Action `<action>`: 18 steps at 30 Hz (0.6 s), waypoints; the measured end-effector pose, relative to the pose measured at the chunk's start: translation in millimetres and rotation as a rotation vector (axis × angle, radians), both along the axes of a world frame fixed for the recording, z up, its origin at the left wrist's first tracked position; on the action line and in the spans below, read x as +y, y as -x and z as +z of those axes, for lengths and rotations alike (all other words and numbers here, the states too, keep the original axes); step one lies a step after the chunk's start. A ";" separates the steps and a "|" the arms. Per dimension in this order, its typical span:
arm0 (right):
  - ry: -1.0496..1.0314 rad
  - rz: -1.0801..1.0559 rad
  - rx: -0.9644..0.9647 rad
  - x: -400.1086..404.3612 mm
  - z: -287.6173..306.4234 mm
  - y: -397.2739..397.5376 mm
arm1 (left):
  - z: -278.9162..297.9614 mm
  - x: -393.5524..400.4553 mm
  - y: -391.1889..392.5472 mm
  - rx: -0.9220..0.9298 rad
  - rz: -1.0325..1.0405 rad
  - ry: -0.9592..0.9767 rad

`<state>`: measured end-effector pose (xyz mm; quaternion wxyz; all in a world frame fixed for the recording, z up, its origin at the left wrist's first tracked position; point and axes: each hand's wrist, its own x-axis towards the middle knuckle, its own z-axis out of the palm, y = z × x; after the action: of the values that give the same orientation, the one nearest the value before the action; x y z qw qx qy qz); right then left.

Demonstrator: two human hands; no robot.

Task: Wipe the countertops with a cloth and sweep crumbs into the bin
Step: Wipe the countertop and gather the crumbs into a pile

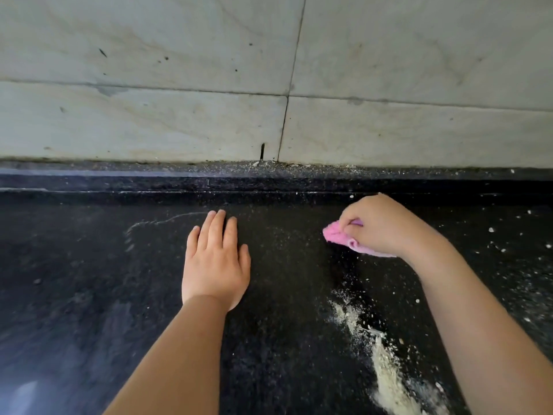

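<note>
lying across the whole lower view is one dark speckled countertop (74, 295), with a faint pale smear at its left part and a raised dark ledge (119, 184) along the back. behind that ledge stand pale marble wall tiles (149, 85), four of them in view, split by one upright seam and one level seam. two bare hands show. the left hand (214, 265) lies flat on the counter near the middle, palm down, fingers straight and close together, gripping nothing. right of it, the right hand (386, 226) is clenched around one pink cloth (344, 238), which is pressed to the counter near the ledge. one pale trail of crumbs (386, 366) runs from below the cloth toward the lower right, with loose crumbs scattered at the far right. no container is in view.
</note>
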<state>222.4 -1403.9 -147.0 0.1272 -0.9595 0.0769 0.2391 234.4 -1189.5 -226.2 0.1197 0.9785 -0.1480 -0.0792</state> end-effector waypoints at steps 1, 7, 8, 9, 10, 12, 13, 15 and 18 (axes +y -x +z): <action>-0.018 0.005 0.058 -3.9 10.6 2.0 | -0.3 -0.5 0.1 -0.004 0.000 0.005; -0.088 -0.012 -0.317 9.2 -0.4 -11.3 | -5.1 -0.6 -0.6 -0.042 0.001 -0.004; -0.096 0.003 -0.349 17.2 -12.1 -14.5 | -5.3 -0.1 -1.0 -0.049 -0.002 -0.006; -0.085 0.020 -0.365 24.0 -26.0 -15.5 | -5.3 -0.2 -1.3 -0.051 -0.006 -0.010; -0.064 0.021 -0.383 28.9 -37.2 -14.5 | -5.9 -0.2 -1.4 -0.049 -0.009 -0.013; -0.029 -0.007 -0.412 33.9 -45.5 -12.5 | -5.2 -0.6 -2.0 -0.050 -0.009 -0.019; -0.025 -0.001 -0.398 32.7 -44.9 -12.0 | -4.6 -0.5 -1.9 -0.053 -0.005 -0.017; -0.046 0.045 -0.250 23.1 -34.0 -7.2 | -1.1 -0.8 -1.2 -0.032 0.003 -0.018; -0.126 0.041 -0.063 11.3 -8.5 1.8 | -0.6 0.6 -1.8 0.000 -0.006 -0.036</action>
<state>220.6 -1392.6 -155.6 0.1847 -0.9580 0.0380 0.2158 236.2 -1188.9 -226.7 0.1017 0.9801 -0.1493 -0.0821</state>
